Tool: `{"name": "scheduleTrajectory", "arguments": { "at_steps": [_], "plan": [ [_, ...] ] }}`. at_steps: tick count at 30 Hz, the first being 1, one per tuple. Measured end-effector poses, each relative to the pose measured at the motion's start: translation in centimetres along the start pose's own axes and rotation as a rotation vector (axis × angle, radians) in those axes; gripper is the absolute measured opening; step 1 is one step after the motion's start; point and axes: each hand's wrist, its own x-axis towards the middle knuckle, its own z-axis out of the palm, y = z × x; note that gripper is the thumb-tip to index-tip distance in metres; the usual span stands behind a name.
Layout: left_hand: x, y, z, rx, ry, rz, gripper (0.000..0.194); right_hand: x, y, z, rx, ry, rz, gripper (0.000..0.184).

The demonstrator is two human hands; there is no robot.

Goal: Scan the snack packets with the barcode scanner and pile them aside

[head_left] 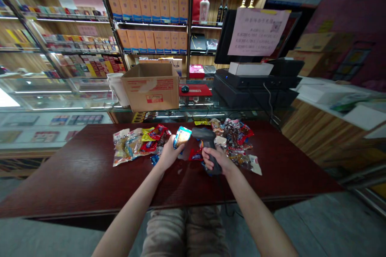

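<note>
My left hand (pixel 169 153) is closed around a small blue-and-white snack packet (pixel 182 136), its printed face lit brightly. In my right hand (pixel 215 160) is a dark handheld barcode scanner (pixel 205 133), gripped by its handle, with its head turned toward the packet. A cable hangs below it past the table edge. Left of my hands lies a pile of plastic snack packets (pixel 132 144), some clear, some red and yellow. Another pile of snack packets (pixel 235 136) spreads out behind and right of the scanner. A red packet (pixel 195 155) lies between my hands.
Everything rests on a dark red-brown table (pixel 90 184). Behind it, a glass counter holds an open cardboard box (pixel 153 88), a white jug-like container (pixel 118 89), a mouse (pixel 185 88) and a monitor (pixel 224 42) with a paper sign. Stocked shelves line the wall.
</note>
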Motion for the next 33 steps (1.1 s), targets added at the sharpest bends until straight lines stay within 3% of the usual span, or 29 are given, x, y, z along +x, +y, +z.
{"name": "scheduleTrajectory", "arguments": {
  "at_steps": [4,8,12,15,18,20,23,25,27,30,33],
  "plan": [
    [-0.6,0.1,-2.1,0.336,0.071,-0.074,0.042,-1.0,-0.6,-1.2,-0.015,0.0,-0.014,0.026],
    [-1.1,-0.9,-5.6,0.782,0.218,-0.123,0.053,-2.3,-2.9,-5.0,-0.077,0.149,-0.114,0.03],
    [-1.3,-2.2,-8.0,0.929,0.307,-0.233,0.058,-3.4,-5.9,-10.0,-0.018,0.309,-0.269,0.031],
    [-1.2,-2.2,-8.1,0.945,0.37,-0.283,0.059,-4.0,-7.0,-13.0,0.055,0.325,-0.276,0.029],
    [-0.4,-0.9,-6.5,0.912,0.394,-0.153,0.053,-4.2,-6.9,-14.8,0.077,0.305,-0.263,0.029],
    [0.3,0.2,-4.6,0.837,0.285,0.005,0.046,-4.2,-6.4,-15.5,0.067,0.295,-0.242,0.03],
    [1.5,1.5,-0.9,0.629,-0.102,0.239,0.039,-4.2,-5.9,-16.1,0.064,0.276,-0.197,0.031],
    [2.1,1.9,1.6,0.51,-0.339,0.291,0.042,-4.3,-5.8,-16.3,0.074,0.265,-0.181,0.032],
    [2.5,1.9,3.6,0.44,-0.468,0.282,0.043,-4.5,-5.7,-16.4,0.081,0.265,-0.179,0.033],
    [2.8,1.5,5.3,0.354,-0.514,0.217,0.033,-4.8,-5.6,-16.1,0.077,0.272,-0.182,0.033],
    [3.0,0.8,5.6,0.265,-0.381,0.142,0.029,-5.0,-5.7,-15.5,0.07,0.269,-0.182,0.033]
  ]
}}
